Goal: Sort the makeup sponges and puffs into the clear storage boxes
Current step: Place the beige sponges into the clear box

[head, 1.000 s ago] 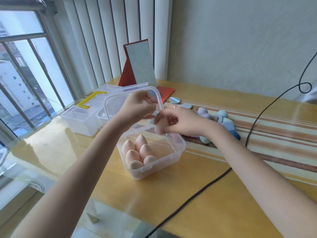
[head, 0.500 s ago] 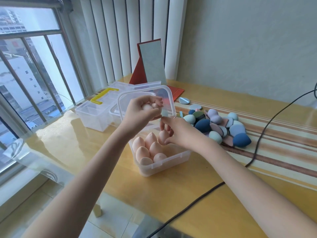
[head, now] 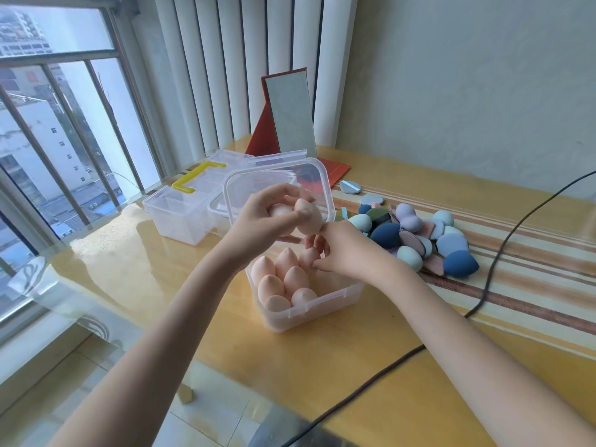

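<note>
Peach sponges (head: 283, 282): a cluster standing tips up inside the clear box (head: 325, 304), which sits mid-tabletop with its lid (head: 322, 179) raised behind the hands.
Left hand (head: 267, 217): above the box, fingers curled around peach sponges, one (head: 308, 217) sticking out past the fingertips.
Right hand (head: 342, 253): at the box's right rim, fingertips pinching a peach sponge (head: 309, 257) in the back row.
Mixed pile (head: 416, 237): blue, teal, lilac and pink sponges and puffs toward the tabletop's right edge, near the box.
Second clear box (head: 180, 211): yellow handle, toward the tabletop's left edge by the window.
Black cable (head: 496, 259): crosses the tabletop's right side.
</note>
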Motion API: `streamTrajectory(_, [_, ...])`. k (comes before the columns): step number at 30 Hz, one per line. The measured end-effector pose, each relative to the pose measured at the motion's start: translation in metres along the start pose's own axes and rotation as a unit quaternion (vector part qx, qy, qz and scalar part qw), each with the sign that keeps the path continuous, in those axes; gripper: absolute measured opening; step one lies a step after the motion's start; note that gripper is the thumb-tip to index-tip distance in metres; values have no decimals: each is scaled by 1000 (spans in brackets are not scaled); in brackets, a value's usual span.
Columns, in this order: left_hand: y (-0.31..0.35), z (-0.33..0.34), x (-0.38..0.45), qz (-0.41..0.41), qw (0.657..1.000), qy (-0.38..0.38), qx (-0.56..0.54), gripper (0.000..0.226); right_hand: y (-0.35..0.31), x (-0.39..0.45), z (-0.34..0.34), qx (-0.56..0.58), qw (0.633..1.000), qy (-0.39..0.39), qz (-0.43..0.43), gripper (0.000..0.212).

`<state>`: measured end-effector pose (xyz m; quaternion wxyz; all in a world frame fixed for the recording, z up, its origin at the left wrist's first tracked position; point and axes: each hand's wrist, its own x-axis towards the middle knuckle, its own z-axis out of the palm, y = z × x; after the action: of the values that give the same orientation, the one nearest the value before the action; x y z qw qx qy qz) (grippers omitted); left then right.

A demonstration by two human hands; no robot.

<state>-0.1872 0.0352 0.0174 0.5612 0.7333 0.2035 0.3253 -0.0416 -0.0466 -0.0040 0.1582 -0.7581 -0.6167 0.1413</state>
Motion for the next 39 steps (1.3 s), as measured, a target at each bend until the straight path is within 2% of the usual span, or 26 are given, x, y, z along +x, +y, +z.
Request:
streamTrajectory(2, [1,-3,1,14,998,6,54,12,-1,-2,1,6,1000,15,3,24])
streamTrajectory(4, [3,-7,1,-5,998,-18,65,7,-1,-5,1,28,999,41,4,36])
streamTrajectory(6, [2,-7,0,-31,994,-48,89,12,-2,-6,-2,71,996,47,5,42])
streamTrajectory(11, [-10,5,2,5,982,-45,183,22,3,-8,-21,156,987,-26,19,41])
streamTrajectory(17, [-6,6,5,10,957,-75,279,26,8,-14,-30,292,952,-84,32,40])
streamTrajectory(23, [2,5,7,10,898,-149,415,47,8,-13,-28,231,968,-91,22,30])
streamTrajectory(26, [-3,9,9,46,862,-153,482,53,8,-19,-31,228,969,-91,21,26])
streamTrajectory(30, [-10,14,14,83,853,-165,488,52,7,-28,-38,184,982,-45,14,29])
streamTrajectory(35, [-9,16,15,112,841,-164,503,46,-3,-32,-33,156,983,-96,24,21])
streamTrajectory(39, [-7,17,12,116,834,-166,513,41,-11,-29,-24,47,994,-101,21,23])
